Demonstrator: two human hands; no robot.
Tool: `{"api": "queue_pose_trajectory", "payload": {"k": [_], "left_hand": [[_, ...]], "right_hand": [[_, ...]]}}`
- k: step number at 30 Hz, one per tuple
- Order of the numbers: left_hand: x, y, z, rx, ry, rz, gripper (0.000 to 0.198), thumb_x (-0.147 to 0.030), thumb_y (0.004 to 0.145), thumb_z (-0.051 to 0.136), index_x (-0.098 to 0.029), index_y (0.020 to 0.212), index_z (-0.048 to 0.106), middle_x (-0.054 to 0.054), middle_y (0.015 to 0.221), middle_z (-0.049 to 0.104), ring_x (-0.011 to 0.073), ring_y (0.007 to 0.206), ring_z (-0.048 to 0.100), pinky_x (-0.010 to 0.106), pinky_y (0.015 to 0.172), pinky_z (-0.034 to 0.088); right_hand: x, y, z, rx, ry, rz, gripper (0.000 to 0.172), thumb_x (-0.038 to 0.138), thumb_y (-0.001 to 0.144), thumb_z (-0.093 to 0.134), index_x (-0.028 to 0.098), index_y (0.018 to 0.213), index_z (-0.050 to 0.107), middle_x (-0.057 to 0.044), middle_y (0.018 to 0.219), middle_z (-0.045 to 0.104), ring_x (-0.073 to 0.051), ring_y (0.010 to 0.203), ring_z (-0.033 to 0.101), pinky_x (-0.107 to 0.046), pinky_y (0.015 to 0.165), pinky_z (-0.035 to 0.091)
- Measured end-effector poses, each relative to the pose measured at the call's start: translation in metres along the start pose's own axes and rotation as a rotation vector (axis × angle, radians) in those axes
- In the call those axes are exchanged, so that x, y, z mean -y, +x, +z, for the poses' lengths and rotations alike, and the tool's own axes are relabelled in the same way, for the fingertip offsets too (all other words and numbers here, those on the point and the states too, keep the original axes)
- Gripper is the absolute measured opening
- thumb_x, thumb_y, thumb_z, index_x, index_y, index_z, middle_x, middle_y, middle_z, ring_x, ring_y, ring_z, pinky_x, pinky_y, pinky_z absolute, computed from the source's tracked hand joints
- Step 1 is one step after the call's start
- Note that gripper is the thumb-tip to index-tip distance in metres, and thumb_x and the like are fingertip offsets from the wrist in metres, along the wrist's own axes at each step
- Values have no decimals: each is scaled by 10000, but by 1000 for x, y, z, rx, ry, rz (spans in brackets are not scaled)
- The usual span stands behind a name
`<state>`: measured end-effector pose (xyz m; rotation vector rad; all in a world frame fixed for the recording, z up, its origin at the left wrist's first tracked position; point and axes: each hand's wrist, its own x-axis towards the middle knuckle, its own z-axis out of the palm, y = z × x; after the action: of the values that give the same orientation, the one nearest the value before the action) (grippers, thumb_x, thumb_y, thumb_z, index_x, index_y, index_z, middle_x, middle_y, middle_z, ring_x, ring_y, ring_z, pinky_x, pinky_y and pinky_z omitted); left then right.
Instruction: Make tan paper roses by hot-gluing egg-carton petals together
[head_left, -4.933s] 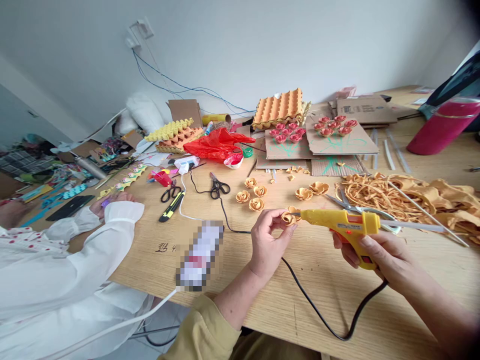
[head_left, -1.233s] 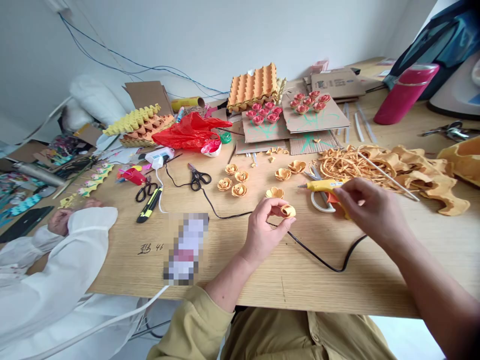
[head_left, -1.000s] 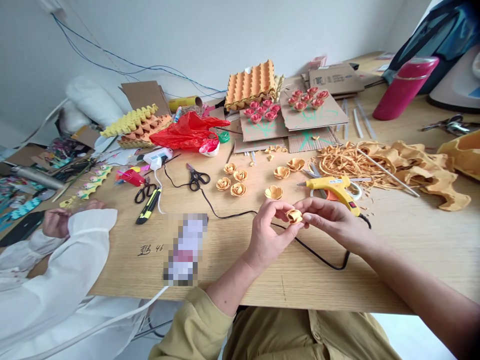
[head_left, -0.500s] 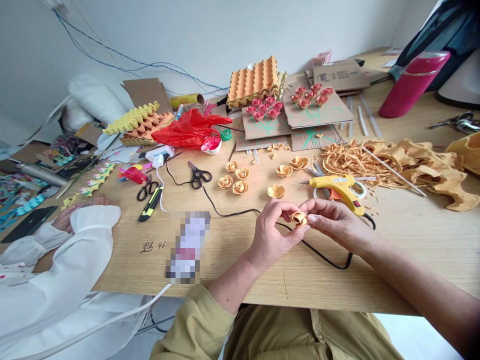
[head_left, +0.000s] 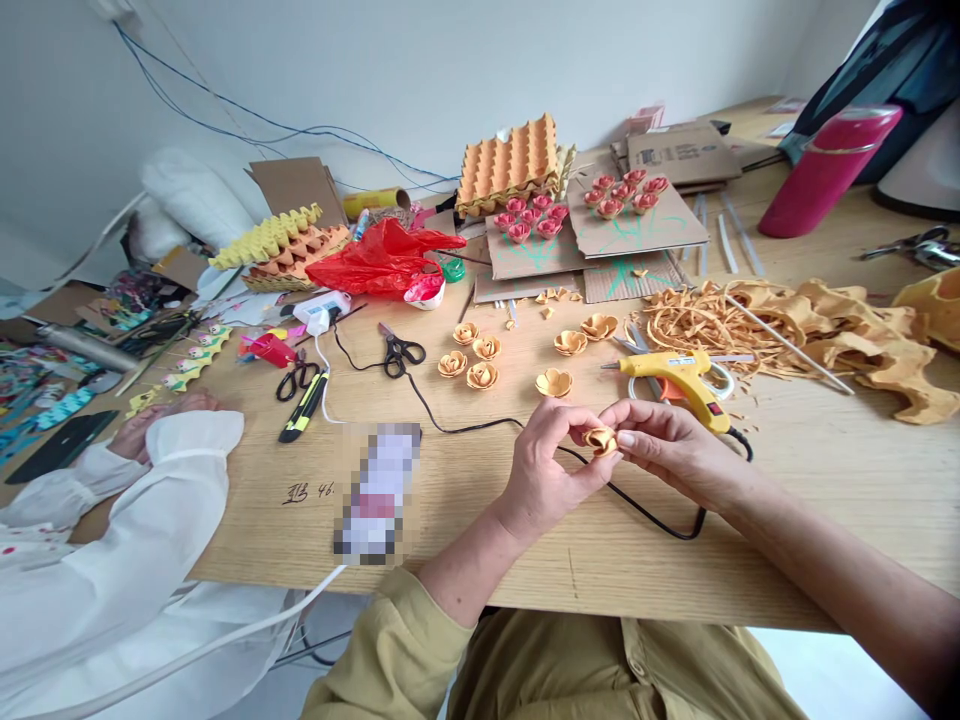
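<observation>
Between my two hands, above the front of the table, is a small orange egg-carton flower. My left hand pinches it from the left, thumb below and index finger above. From the right, my right hand grips its edge with thumb and fingertips. Part of the flower is hidden by the fingers. Just beyond lie open petal cups, the nearest a pale orange cup. Several finished-looking orange roses sit in a cluster to the left. A yellow glue gun rests behind my right hand.
Black scissors, a utility knife and a blurred phone lie left. Orange carton scraps and a pink bottle are on the right. Pink roses stand on cardboard behind. A co-worker's white sleeve rests at the left.
Almost nothing differs. The whole view has shifted very slightly, and both hands keep the same hold on the flower.
</observation>
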<state>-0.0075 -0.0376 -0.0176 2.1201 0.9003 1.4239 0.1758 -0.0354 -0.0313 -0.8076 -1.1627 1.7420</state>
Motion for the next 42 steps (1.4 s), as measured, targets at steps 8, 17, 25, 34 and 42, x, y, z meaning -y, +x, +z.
{"api": "queue_pose_trajectory", "payload": {"k": [8, 17, 25, 34, 42], "left_hand": [[0, 0, 0, -8, 45, 61, 212, -143, 795, 747, -200, 926, 590, -3, 834, 600, 119, 741, 576, 257, 710, 531], [1, 0, -1, 12, 66, 109, 175, -126, 807, 710, -194, 896, 576, 0, 823, 580, 121, 749, 569, 251, 710, 522], [-3, 2, -1, 2, 76, 64, 122, -126, 827, 654, -202, 854, 563, 0, 797, 583, 133, 734, 567, 271, 700, 521], [2, 0, -1, 8, 121, 112, 153, -179, 859, 685, -203, 980, 595, 11, 849, 603, 134, 759, 583, 264, 703, 536], [1, 0, -1, 26, 130, 99, 134, -181, 860, 680, -201, 958, 592, 10, 838, 598, 134, 750, 575, 265, 700, 530]], "right_hand": [[-1, 0, 2, 2, 84, 25, 181, 352, 786, 827, 240, 918, 772, 12, 846, 738, -84, 733, 624, -219, 739, 508], [-1, 0, 5, -17, 89, 35, 219, 376, 755, 844, 226, 891, 763, -1, 827, 721, -101, 702, 614, -249, 713, 520], [0, -1, 7, -14, 68, 34, 256, 388, 725, 861, 233, 903, 759, 0, 799, 704, -134, 733, 620, -288, 724, 519], [-3, 0, 6, -10, 72, 10, 225, 390, 759, 837, 231, 893, 752, -8, 856, 734, -128, 762, 640, -292, 771, 519], [-2, 0, 7, -18, 50, 15, 245, 402, 760, 829, 223, 903, 743, -25, 877, 743, -142, 766, 645, -310, 767, 531]]}}
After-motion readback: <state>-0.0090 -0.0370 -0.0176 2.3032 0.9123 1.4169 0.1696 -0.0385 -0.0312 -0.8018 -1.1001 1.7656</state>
